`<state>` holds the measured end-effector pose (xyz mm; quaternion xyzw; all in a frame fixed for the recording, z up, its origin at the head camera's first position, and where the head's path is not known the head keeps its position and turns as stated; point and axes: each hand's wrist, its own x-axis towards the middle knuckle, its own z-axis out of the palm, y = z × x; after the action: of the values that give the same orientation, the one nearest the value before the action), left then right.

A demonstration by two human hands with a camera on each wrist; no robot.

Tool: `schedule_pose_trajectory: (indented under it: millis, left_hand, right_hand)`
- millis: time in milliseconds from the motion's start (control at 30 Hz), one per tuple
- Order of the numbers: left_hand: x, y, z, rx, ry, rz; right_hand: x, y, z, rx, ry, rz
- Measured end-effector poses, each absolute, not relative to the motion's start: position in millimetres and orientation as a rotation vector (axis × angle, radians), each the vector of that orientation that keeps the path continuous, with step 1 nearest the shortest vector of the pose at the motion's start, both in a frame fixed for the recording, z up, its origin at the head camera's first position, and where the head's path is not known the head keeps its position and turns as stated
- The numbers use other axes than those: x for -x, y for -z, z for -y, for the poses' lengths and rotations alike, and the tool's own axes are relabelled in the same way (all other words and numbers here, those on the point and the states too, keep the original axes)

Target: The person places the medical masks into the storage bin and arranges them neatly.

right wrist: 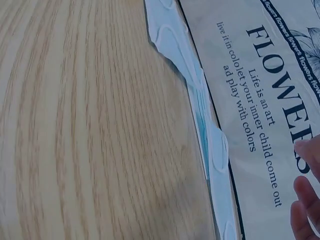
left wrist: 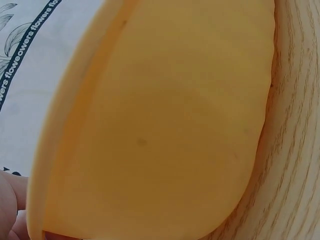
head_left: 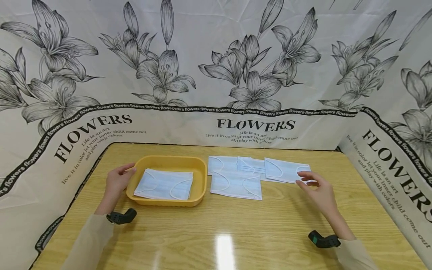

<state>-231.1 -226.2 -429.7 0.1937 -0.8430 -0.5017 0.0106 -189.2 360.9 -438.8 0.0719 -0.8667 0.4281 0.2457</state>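
A yellow plastic basket (head_left: 168, 203) stands on the table's left side, with light-blue face masks (head_left: 162, 183) lying flat in it. My left hand (head_left: 117, 182) holds the basket's left rim; the left wrist view shows the basket's outer wall (left wrist: 165, 130) close up and a bit of the fingers (left wrist: 9, 205). Right of the basket, several more masks overlap on the table. My right hand (head_left: 318, 193) hovers by the right end of the rightmost mask (head_left: 285, 170), thumb and fingers parted, nothing between them. In the right wrist view the fingers (right wrist: 307, 192) appear apart from the masks (right wrist: 200, 105).
The wood-grain table (head_left: 202, 232) reflects a bright light near its front. A white cloth (head_left: 182, 123) with printed flowers and lettering hangs behind and along both sides. Each wrist wears a dark strap with a camera.
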Motion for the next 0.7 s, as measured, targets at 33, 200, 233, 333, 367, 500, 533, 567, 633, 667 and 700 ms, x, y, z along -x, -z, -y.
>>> schedule_pose_trajectory:
  millis: [33, 200, 233, 333, 367, 500, 533, 567, 633, 667, 700]
  left_hand:
    - [231, 430, 226, -0.607, 1.567, 2.630]
    - [231, 429, 226, -0.625, 1.576, 2.632]
    - [231, 429, 226, -0.627, 1.577, 2.633]
    - [230, 429, 226, -0.635, 1.584, 2.634]
    - [230, 428, 226, -0.637, 1.587, 2.634]
    - [229, 428, 226, -0.657, 1.599, 2.613]
    - [230, 428, 226, -0.659, 1.598, 2.606]
    - [230, 428, 226, -0.654, 1.590, 2.602]
    - [230, 428, 226, -0.637, 1.574, 2.597]
    - [230, 428, 226, -0.627, 1.563, 2.597]
    - [230, 428, 226, -0.620, 1.555, 2.597]
  right_hand:
    - [190, 440, -364, -0.180, -1.162, 2.370]
    - [190, 438, -377, -0.105, -1.114, 2.447]
    - [190, 438, -379, -0.098, -1.115, 2.467]
    - [190, 439, -384, -0.087, -1.120, 2.532]
    - [190, 439, -385, -0.090, -1.124, 2.553]
    - [191, 440, -392, -0.091, -1.128, 2.611]
    - [192, 440, -394, -0.085, -1.118, 2.620]
    - [194, 441, -395, -0.076, -1.106, 2.629]
    - [196, 441, -399, -0.055, -1.078, 2.650]
    - [197, 441, -401, -0.048, -1.064, 2.658]
    - [199, 441, -403, -0.050, -1.061, 2.660]
